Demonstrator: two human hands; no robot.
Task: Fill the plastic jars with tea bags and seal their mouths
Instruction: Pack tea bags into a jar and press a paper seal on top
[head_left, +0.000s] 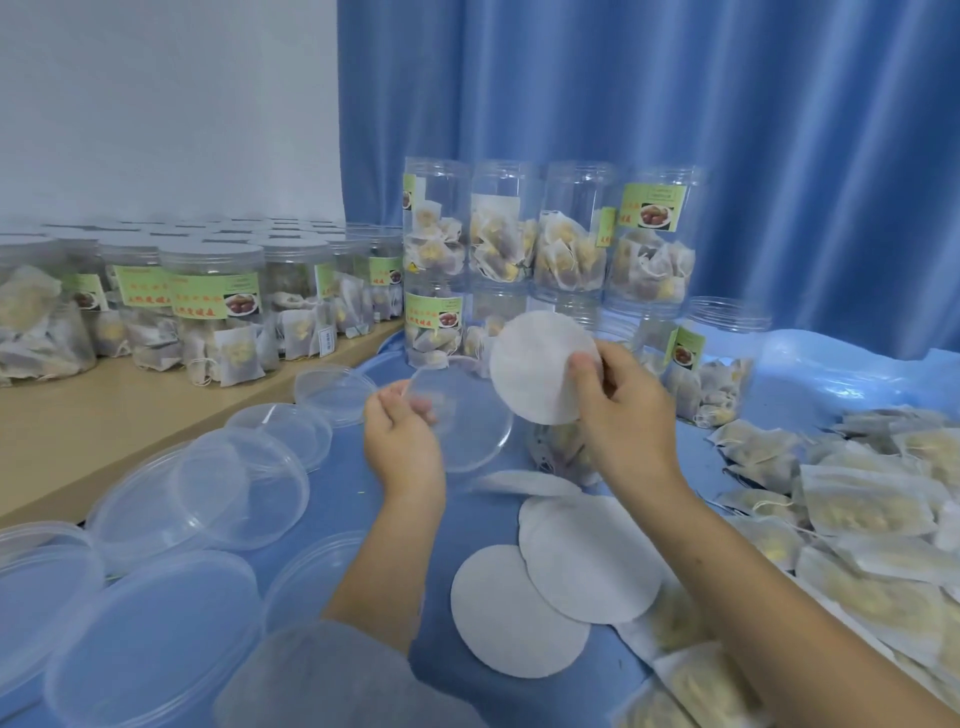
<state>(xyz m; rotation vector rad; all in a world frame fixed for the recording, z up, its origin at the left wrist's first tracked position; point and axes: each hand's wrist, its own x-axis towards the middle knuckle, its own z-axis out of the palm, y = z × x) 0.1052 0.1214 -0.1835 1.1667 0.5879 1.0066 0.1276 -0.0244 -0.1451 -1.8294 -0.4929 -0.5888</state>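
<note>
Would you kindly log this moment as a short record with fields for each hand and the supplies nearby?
left hand: holds a clear round plastic lid by its edge
right hand: pinches a white round seal disc, raised above the blue table cover
spare white discs: lying flat near the person
loose tea bags: heaped at right
capped filled jars: on the wooden shelf at left

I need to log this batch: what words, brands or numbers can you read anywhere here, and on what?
Nothing can be read for sure.
Green labels on the capped jars: red Chinese characters beside a food picture, too blurred to quote.
Green labels on the stacked open jars: red and dark print, too small to read.
Small white tag on one jar: illegible.
Clear lids, white round liners, tea bags: no print visible.
</note>
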